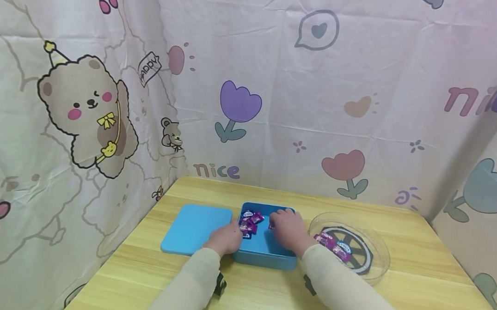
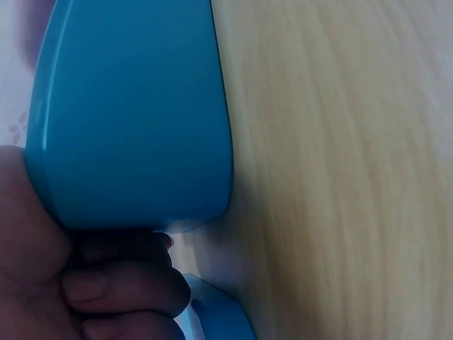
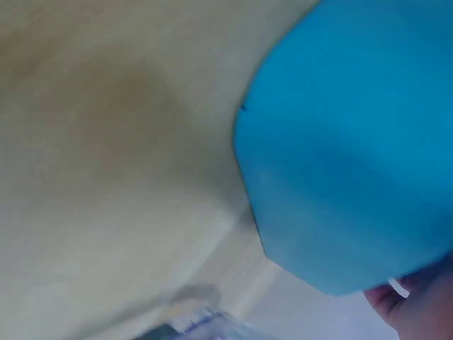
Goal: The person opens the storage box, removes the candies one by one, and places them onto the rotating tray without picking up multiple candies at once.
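A blue rectangular box (image 1: 264,260) stands without its lid on the table, several small purple wrapped candies (image 1: 248,225) heaped in its left part. My left hand (image 1: 226,238) grips the box's left wall, thumb at the rim; in the left wrist view its curled fingers (image 2: 127,289) lie against the outside. Over the right part of the box, my right hand (image 1: 290,229) reaches in with bent fingers, and a bit of purple wrapper shows at its fingertips. The right wrist view shows mostly the box's outer wall (image 3: 340,170), with part of the hand at the rim.
To the left of the box lies a flat blue lid (image 1: 195,226). At the right stands a round clear plastic container (image 1: 379,242) with a dark spoked pattern and several purple candies (image 1: 341,251) in it. A patterned cloth (image 1: 278,79) hangs behind the wooden table (image 1: 263,295).
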### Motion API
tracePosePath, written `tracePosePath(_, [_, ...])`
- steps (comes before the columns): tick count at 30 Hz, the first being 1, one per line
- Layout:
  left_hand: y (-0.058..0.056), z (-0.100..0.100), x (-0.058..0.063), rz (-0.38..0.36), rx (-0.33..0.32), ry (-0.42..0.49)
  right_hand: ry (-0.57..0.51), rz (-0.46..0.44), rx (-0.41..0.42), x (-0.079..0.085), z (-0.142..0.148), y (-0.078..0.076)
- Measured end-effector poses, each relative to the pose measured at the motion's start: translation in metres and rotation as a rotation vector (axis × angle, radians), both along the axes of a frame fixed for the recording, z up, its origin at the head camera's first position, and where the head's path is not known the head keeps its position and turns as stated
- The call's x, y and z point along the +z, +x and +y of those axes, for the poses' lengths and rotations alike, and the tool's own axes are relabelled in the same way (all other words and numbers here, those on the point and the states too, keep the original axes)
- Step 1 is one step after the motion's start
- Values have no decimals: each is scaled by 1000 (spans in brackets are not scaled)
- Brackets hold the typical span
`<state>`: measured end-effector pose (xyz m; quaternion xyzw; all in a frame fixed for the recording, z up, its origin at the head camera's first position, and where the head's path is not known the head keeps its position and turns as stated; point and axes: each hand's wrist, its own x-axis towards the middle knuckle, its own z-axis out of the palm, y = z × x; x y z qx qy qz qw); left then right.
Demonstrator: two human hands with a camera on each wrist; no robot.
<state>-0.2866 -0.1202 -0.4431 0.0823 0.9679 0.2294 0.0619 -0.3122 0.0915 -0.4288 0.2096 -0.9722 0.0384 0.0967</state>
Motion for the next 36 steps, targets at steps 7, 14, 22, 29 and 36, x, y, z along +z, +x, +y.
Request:
tracePosePath(7, [0, 0, -1, -3, 5, -7, -73, 28, 1, 12, 15, 3])
tracePosePath(14, [0, 1, -2, -4, -2, 1, -111, 79, 24, 20, 56, 5])
tracePosePath(22, [0, 0, -2, -22, 18, 6, -130, 32, -37, 38, 107, 4])
tracePosePath(29, [0, 0, 0, -30, 23, 18, -140, -22, -81, 34, 136, 2])
tracePosePath(36, [1, 0, 1, -28, 21, 27, -114, -150, -170, 22, 156, 4])
